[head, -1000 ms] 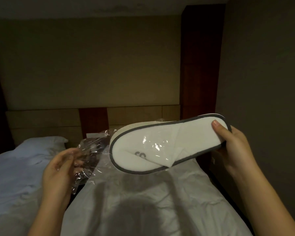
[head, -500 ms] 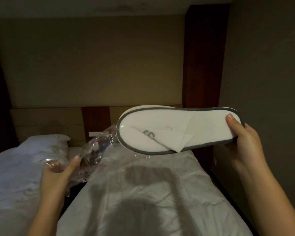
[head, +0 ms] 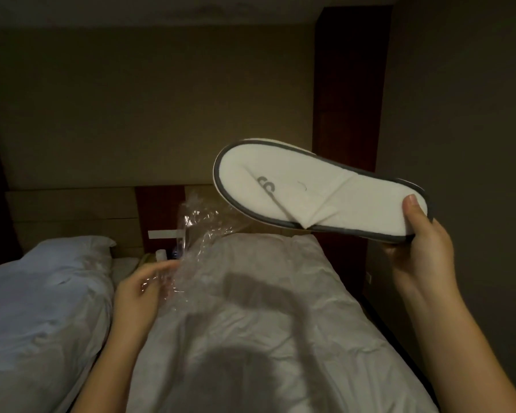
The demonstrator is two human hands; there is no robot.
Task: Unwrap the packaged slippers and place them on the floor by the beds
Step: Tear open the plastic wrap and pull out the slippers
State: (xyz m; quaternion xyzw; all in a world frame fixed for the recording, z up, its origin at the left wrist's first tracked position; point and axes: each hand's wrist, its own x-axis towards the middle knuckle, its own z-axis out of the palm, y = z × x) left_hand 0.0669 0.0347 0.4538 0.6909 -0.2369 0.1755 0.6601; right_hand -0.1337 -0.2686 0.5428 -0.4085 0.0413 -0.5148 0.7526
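Note:
My right hand (head: 420,248) grips the heel end of a flat pair of white slippers (head: 307,195) with grey trim, held up in the air above the right bed, toe end pointing left. A grey printed mark shows on the folded upper. The slippers are fully out of their wrapper. My left hand (head: 140,290) holds the crumpled clear plastic wrapper (head: 197,231) lower down, over the gap between the two beds.
Two beds with white duvets lie below: the left bed (head: 42,308) with a pillow and the right bed (head: 251,308) straight under my hands. A wooden headboard (head: 72,210) and small items on a nightstand (head: 161,254) sit behind. A dark wall (head: 459,114) closes the right side.
The slippers came fully out of the plastic wrapper and rose up and to the right. My left hand drew the emptied wrapper down toward the gap between the beds.

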